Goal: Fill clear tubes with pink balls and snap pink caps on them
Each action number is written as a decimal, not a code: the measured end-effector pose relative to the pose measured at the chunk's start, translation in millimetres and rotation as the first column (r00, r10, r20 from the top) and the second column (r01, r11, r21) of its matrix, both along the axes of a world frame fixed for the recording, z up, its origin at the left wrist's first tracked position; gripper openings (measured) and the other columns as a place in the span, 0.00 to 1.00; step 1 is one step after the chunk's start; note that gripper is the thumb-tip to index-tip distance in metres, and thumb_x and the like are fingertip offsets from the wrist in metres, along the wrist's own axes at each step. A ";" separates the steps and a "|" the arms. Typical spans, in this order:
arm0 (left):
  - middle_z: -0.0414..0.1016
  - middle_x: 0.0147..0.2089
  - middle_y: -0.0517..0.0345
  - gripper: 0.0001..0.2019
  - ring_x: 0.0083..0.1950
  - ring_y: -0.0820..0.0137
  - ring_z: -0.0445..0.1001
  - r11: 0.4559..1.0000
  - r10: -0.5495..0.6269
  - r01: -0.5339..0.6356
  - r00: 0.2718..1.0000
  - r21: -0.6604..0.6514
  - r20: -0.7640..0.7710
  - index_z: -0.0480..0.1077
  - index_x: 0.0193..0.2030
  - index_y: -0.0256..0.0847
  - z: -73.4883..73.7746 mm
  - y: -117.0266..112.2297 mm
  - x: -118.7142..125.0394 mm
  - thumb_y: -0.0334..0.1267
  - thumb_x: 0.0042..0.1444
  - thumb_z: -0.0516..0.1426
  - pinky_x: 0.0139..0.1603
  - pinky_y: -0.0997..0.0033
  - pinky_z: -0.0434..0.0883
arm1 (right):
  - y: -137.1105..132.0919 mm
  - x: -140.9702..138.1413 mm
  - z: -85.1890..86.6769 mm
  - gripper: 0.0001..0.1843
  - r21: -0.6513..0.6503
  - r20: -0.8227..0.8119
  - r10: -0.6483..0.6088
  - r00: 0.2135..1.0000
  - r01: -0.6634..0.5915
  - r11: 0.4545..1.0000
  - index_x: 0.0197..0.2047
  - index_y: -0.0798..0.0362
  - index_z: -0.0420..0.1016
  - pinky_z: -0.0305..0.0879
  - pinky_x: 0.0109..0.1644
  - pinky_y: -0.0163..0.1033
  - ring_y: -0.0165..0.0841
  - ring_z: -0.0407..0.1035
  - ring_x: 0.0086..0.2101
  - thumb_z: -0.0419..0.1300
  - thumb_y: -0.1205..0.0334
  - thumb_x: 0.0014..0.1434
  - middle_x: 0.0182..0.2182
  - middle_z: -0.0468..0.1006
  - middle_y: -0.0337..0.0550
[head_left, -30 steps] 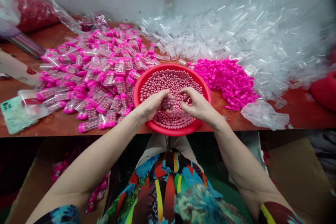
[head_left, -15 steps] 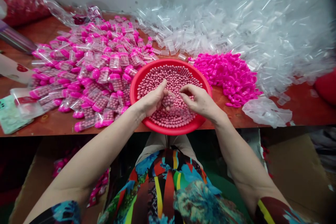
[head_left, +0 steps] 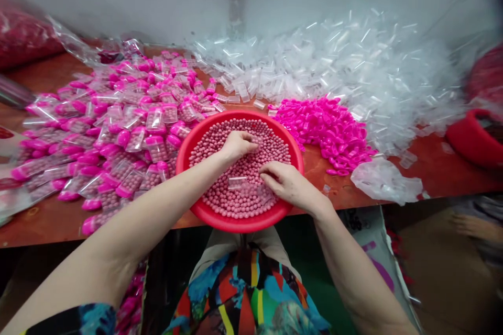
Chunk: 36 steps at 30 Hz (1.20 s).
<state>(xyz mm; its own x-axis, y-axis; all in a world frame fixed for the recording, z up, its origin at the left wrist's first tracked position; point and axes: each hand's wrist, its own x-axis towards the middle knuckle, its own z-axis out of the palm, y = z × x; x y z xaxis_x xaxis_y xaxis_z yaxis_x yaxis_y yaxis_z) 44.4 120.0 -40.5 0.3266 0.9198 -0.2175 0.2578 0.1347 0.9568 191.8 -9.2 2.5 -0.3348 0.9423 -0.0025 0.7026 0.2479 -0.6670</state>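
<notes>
A red bowl [head_left: 236, 221] full of small pink beads [head_left: 220, 188] sits at the table's near edge in front of me. My left hand [head_left: 236, 145] reaches over the far half of the bowl, its fingers curled down into the beads; what they hold is hidden. My right hand [head_left: 285, 184] rests over the near right part of the bowl. Its fingers are pinched on a small clear plastic container [head_left: 238, 182] that lies on the beads.
Left of the bowl lies a heap of bead-filled containers with pink caps [head_left: 118, 125]. A pile of loose pink caps [head_left: 324, 125] lies to the right, a large heap of empty clear containers [head_left: 338, 68] behind, plus a crumpled clear bag [head_left: 387, 180] and a red tub [head_left: 475, 136].
My hands have parted. The left one moved forward into the beads and the right one dropped toward the near rim. The view shifted, so the bowl now sits lower and further left.
</notes>
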 end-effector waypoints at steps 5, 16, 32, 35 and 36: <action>0.81 0.32 0.57 0.04 0.41 0.64 0.78 0.989 0.005 0.012 0.994 0.146 -0.114 0.79 0.27 0.39 -23.2 6.1 26.5 0.28 0.42 0.64 0.51 0.66 0.72 | -2.7 -0.7 -4.8 0.09 0.018 0.099 0.054 0.994 -0.056 0.998 0.44 0.54 0.76 0.66 0.48 0.40 0.35 0.73 0.40 0.54 0.66 0.68 0.39 0.80 0.46; 0.81 0.35 0.57 0.10 0.41 0.65 0.77 0.982 -0.134 0.153 0.978 0.112 -0.158 0.81 0.35 0.34 15.5 2.4 -4.2 0.26 0.43 0.63 0.48 0.70 0.71 | 21.0 -27.7 -10.0 0.10 0.053 0.326 0.186 0.927 -0.214 0.975 0.44 0.59 0.76 0.66 0.55 0.49 0.44 0.71 0.47 0.55 0.64 0.67 0.43 0.77 0.55; 0.79 0.30 0.55 0.05 0.40 0.60 0.76 0.955 -0.221 0.256 0.951 0.151 -0.216 0.79 0.29 0.43 31.1 -63.0 -90.9 0.35 0.42 0.67 0.45 0.68 0.71 | 22.1 -38.1 -28.8 0.17 0.011 -0.109 -0.019 0.994 0.020 1.000 0.55 0.55 0.70 0.69 0.50 0.43 0.35 0.71 0.43 0.59 0.59 0.65 0.47 0.75 0.49; 0.82 0.37 0.54 0.12 0.41 0.61 0.77 0.984 -0.101 0.110 0.992 0.137 -0.074 0.81 0.39 0.39 36.3 -62.8 -92.0 0.41 0.47 0.66 0.45 0.67 0.72 | 22.7 -32.6 -23.7 0.25 -0.104 -0.420 -0.245 0.874 0.222 0.969 0.61 0.53 0.63 0.71 0.48 0.41 0.33 0.72 0.43 0.60 0.55 0.64 0.49 0.75 0.49; 0.82 0.39 0.53 0.14 0.42 0.61 0.77 0.991 -0.078 0.078 0.997 0.107 -0.003 0.81 0.41 0.38 37.6 -64.3 -91.5 0.41 0.48 0.66 0.46 0.67 0.72 | 23.0 -32.5 -21.9 0.25 -0.163 -0.486 -0.270 0.831 0.217 0.962 0.61 0.52 0.63 0.72 0.48 0.40 0.33 0.73 0.44 0.59 0.54 0.64 0.50 0.75 0.48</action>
